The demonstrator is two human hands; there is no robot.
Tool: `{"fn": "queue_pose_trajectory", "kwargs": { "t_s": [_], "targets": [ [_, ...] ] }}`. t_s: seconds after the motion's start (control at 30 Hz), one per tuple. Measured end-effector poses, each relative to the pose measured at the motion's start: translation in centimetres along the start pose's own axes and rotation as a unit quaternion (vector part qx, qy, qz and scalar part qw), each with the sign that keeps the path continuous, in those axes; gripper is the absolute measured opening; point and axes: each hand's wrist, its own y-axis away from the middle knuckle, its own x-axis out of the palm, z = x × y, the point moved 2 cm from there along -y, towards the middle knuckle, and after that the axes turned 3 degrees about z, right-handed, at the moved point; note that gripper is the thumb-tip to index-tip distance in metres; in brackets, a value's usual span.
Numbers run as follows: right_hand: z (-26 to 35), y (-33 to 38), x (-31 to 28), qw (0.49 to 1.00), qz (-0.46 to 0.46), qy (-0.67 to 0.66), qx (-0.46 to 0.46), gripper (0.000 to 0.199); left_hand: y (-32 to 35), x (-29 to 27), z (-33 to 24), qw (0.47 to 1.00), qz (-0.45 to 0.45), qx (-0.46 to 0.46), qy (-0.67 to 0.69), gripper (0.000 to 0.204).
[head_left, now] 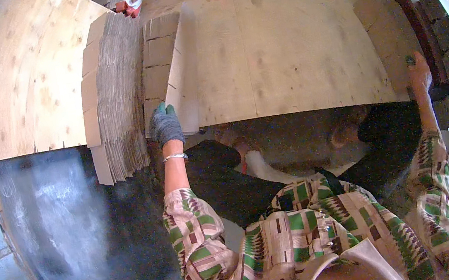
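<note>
My left hand point(166, 126), in a grey glove with green fingertips, closes on the near end of a slotted cardboard sheet point(178, 73) that leans beside a pile of slotted cardboard point(155, 53). Some of the fingers are hidden behind that sheet. Far to the right, my right hand point(419, 73) has green on a fingertip and grips the near edge of another slotted cardboard piece point(386, 24). The rest of its fingers are hard to make out. Both pieces rest on a plywood tabletop point(287, 52).
A tall stack of slotted cardboard point(118, 92) stands on edge left of my left hand, jutting past the table's near edge. Another plywood board point(31, 83) lies beyond it. More cardboard stacks point(448, 37) line the right side. A red and white item point(130, 4) lies at the back.
</note>
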Motion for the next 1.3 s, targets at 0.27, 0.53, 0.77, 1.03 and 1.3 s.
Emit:
{"fn": "queue_pose_trajectory", "kwargs": {
  "t_s": [0.27, 0.53, 0.77, 1.03, 1.3],
  "targets": [
    [32.9, 5.6, -13.0, 0.828, 0.177, -0.520, -0.115, 0.079, 5.9, -0.1, -11.2, 0.987, 0.133, 0.020, 0.089, 0.036],
    [39.6, 7.3, -14.2, 0.822, 0.292, -0.368, -0.321, 0.094, 10.6, 3.5, -18.8, 0.963, 0.202, 0.117, 0.138, 0.032],
    [37.4, 9.8, -12.8, 0.826, 0.389, -0.290, -0.287, 0.093, 9.7, 3.3, -18.7, 0.953, 0.146, 0.155, 0.218, 0.049],
    [41.4, 7.6, -12.3, 0.863, 0.170, -0.375, -0.294, 0.087, 0.0, -2.0, -0.5, 0.948, 0.134, -0.103, -0.269, 0.102],
    [42.9, 7.3, -8.2, 0.863, 0.296, -0.314, -0.265, 0.081, 1.0, -1.6, -2.0, 0.997, 0.004, -0.075, 0.007, 0.033]
  ]
}}
